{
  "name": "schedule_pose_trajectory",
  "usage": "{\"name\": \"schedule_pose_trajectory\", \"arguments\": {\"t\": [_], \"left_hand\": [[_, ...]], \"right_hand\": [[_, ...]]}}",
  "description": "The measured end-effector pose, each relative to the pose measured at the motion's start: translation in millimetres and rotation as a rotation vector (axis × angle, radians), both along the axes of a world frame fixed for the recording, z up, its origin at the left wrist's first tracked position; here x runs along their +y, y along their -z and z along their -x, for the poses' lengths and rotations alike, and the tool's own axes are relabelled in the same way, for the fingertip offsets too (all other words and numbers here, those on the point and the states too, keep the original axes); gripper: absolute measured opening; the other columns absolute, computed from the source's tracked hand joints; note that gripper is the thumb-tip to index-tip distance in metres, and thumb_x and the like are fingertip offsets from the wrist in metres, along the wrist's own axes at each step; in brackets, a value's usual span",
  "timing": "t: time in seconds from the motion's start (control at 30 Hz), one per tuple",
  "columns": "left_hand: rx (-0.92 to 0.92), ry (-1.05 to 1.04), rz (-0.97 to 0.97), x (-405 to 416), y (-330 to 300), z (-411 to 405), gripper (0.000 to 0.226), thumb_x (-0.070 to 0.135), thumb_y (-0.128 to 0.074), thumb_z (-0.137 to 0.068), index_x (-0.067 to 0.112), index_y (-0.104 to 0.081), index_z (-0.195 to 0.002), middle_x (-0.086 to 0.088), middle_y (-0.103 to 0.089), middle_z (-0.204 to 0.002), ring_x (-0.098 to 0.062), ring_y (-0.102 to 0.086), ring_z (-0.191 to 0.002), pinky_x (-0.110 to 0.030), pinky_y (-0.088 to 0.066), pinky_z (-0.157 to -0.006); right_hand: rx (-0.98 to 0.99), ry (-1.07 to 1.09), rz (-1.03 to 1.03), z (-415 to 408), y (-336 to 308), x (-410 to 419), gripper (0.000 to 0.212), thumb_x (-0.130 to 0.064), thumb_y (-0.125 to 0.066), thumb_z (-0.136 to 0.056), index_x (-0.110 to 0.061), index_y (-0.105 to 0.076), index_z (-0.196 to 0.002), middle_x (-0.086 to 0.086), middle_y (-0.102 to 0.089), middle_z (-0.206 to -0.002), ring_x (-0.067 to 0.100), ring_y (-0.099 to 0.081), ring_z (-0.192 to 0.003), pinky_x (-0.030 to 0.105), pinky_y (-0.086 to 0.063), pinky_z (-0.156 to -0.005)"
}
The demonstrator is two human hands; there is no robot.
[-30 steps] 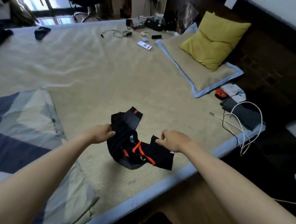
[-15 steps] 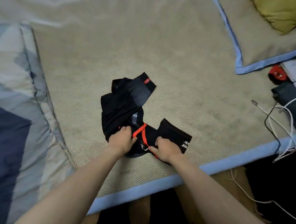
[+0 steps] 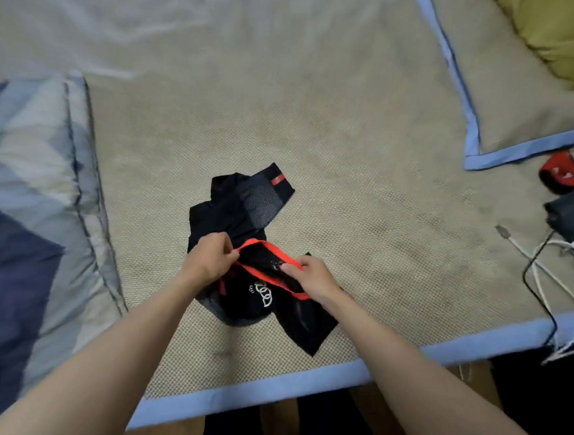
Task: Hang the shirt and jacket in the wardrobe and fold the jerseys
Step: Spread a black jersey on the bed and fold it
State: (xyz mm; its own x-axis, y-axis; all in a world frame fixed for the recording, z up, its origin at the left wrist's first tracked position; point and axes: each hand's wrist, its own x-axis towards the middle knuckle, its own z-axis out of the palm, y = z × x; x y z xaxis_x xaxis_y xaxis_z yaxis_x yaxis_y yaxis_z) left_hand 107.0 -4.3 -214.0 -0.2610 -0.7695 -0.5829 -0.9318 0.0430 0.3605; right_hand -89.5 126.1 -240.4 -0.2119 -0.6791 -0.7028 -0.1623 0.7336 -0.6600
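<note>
Both my hands on the crumpled black jersey, near the front edge of the bed.

The jersey (image 3: 242, 220) lies bunched on the woven beige mat (image 3: 341, 146), black with red trim and a white ring logo. My left hand (image 3: 207, 261) pinches the red-edged collar, fingers curled round the fabric; my right hand (image 3: 313, 278) grips the same red edge just beside it. A grey-and-navy quilt (image 3: 25, 199) lies to my left, a yellow pillow (image 3: 549, 19) far right, and white and black cables (image 3: 558, 274) trail over the mat's blue border.
</note>
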Motion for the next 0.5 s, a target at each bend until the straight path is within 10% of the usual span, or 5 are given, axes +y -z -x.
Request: {"name": "schedule_pose_trajectory", "arguments": {"t": [0.3, 0.5], "left_hand": [[0.427, -0.18, 0.031, -52, -188, 14, 0.024, 0.007, -0.063, -0.091, 0.014, -0.048, -0.074, -0.004, -0.054, -0.064, -0.018, -0.046, -0.062, -0.029, -0.035, -0.056], [0.604, -0.033, -0.167, -81, -347, 40, 0.049, 0.024, -0.056, -0.067, 0.034, -0.055, -0.115, 0.001, -0.061, -0.082, -0.013, -0.057, -0.072, -0.027, -0.05, -0.066]], "right_hand": [[0.235, -0.09, 0.404, 97, -195, -95, 0.007, -0.019, -0.081, -0.078, -0.02, -0.077, -0.083, 0.0, -0.078, -0.088, 0.017, -0.072, -0.087, 0.041, -0.056, -0.089], [0.321, -0.28, 0.668, 109, -398, -140, 0.025, 0.001, -0.078, -0.08, -0.012, -0.078, -0.101, 0.003, -0.075, -0.095, 0.006, -0.063, -0.084, 0.011, -0.046, -0.078]]}}
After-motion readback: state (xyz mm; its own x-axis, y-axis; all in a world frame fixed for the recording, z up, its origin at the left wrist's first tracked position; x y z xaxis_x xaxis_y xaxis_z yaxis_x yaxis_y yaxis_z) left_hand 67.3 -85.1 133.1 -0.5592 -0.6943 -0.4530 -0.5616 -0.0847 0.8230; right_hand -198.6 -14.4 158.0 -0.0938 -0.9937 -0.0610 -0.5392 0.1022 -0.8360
